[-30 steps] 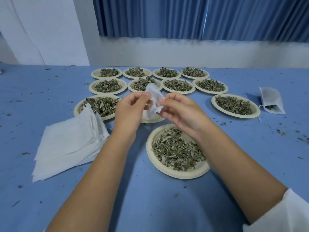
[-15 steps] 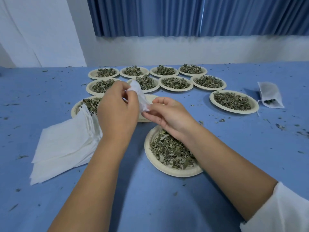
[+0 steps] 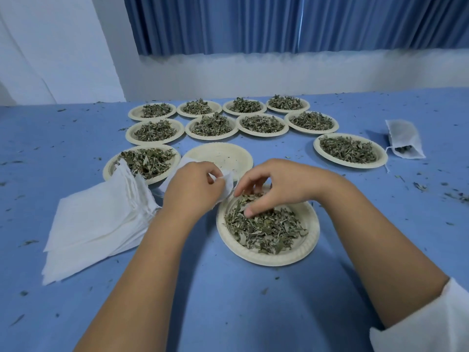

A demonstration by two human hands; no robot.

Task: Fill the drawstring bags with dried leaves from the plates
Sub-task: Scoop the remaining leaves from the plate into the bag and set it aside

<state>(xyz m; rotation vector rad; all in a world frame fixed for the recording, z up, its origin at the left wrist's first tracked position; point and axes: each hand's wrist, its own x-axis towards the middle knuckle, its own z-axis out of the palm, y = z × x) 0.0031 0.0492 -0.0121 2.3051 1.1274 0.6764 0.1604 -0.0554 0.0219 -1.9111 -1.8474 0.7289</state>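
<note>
Presently, left hand (image 3: 190, 190) pinches the drawstring bag (image 3: 227, 186), judged limp and light, at the far-left rim of the near plate (image 3: 312, 235); right hand (image 3: 284, 184) curls round dried leaves (image 3: 269, 229), probably brittle, so gather loosely.

No writing, label, brand, number or sign can be read anywhere: the plates (image 3: 266, 260), the white bags (image 3: 96, 224), the blue surface (image 3: 228, 301) and the curtain (image 3: 279, 21) all show plain.

Left hand (image 3: 193, 185) in a tight pinch; right hand (image 3: 281, 182) clawed, fingers (image 3: 250, 182) down
</note>
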